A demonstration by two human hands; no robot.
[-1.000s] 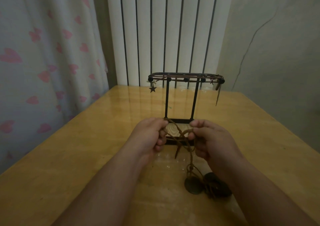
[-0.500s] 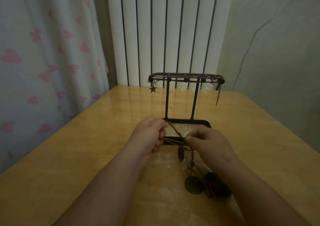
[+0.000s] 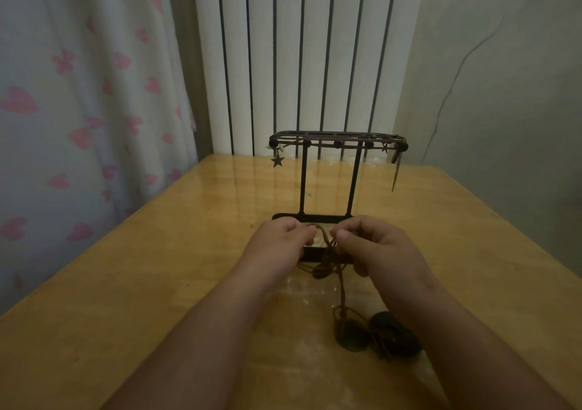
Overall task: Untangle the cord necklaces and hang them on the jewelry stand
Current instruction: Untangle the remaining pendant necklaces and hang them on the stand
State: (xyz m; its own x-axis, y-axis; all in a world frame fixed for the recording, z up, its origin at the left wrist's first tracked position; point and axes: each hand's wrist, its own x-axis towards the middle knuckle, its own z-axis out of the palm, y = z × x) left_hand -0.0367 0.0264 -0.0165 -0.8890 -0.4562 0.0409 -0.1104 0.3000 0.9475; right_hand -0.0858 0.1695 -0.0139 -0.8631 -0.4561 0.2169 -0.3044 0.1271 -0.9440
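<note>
Low in the frame, right of centre, two dark round pendants (image 3: 371,335) lie on the table (image 3: 126,299), their cords (image 3: 341,287) rising to the hands. The left hand (image 3: 278,246) and right hand (image 3: 378,247), spread wider half a second ago, now sit close together, fingers pinched shut on the brown tangle (image 3: 324,261), which looks bunched, not freed. Beyond, at mid-frame, the jewelry stand (image 3: 337,145) already carries star charms, so hanging seems some way off

Both hands (image 3: 330,246) close together, fingers pinched
</note>
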